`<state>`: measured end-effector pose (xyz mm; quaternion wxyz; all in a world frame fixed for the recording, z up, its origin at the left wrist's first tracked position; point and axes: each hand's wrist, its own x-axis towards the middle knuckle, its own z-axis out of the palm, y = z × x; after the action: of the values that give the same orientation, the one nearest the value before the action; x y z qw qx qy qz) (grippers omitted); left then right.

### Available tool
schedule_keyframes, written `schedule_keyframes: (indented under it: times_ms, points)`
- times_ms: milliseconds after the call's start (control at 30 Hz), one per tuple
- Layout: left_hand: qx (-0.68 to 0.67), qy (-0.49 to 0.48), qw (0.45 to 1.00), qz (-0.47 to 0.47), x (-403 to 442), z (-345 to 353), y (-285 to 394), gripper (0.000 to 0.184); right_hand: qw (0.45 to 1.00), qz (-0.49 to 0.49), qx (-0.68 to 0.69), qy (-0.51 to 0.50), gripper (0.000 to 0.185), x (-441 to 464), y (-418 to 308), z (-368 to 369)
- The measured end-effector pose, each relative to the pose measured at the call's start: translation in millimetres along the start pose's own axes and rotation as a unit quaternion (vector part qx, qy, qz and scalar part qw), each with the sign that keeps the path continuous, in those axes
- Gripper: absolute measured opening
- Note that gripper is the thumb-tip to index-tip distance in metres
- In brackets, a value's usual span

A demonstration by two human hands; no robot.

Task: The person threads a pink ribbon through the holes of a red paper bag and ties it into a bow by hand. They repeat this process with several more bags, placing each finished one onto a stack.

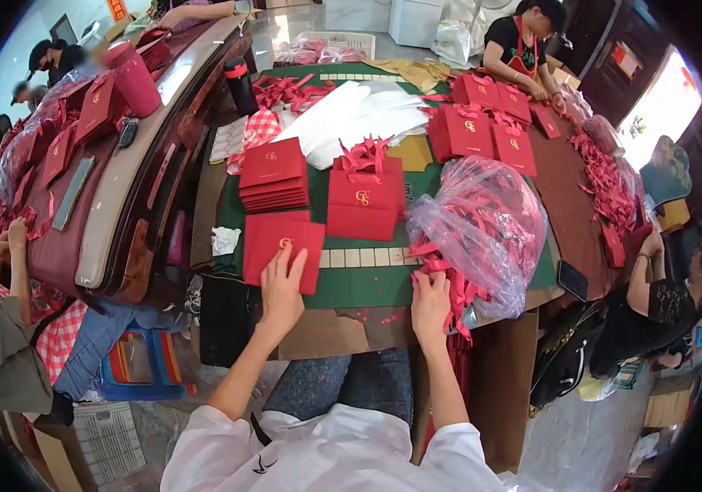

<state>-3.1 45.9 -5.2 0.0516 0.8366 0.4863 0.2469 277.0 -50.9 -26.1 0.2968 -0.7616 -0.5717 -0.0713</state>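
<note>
My left hand (pixel 283 287) lies over a red paper gift bag (pixel 306 246) with gold lettering, its fingers stretched across the front. That bag overlaps another flat red bag, just below a stack of red bags (pixel 274 190). At the edge of a clear plastic bag (pixel 490 221) full of red ribbon, my right hand (pixel 430 303) is closed, fingertips together on a red ribbon (pixel 425 248). Its exact hold is partly hidden. Between and beyond my hands lies a red bag with ribbon handles (pixel 365 197).
More finished red bags (pixel 470 131) stand at the right back. White sheets (pixel 351 119), a dark bottle (pixel 241 86) and a crumpled tissue (pixel 225 240) share the green table mat (pixel 351 287). A phone (pixel 572 280) lies on the right. Other people work at both sides.
</note>
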Motion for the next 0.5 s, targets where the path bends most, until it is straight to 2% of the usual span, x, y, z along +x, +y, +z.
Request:
schedule_keyframes:
  times_ms: [67,300,400,500]
  points:
    - [-0.007,0.008,0.999,0.050,-10.5,-4.2,12.4,0.070,1.000,0.003,0.017,0.006,0.021,-1.0,1.2,3.8]
    - [0.029,-0.039,0.992,0.119,-52.2,6.4,79.0,0.064,0.996,-0.012,0.085,0.038,0.016,-5.4,-25.2,-6.7]
    - [0.012,-0.066,0.991,0.115,-69.7,23.4,98.0,0.063,0.993,-0.033,0.102,0.043,0.015,-9.4,-40.8,-9.9]
    - [-0.030,-0.108,0.989,0.098,-80.0,24.3,105.5,0.067,0.983,-0.062,0.175,0.001,0.016,-16.6,-58.0,-16.8]
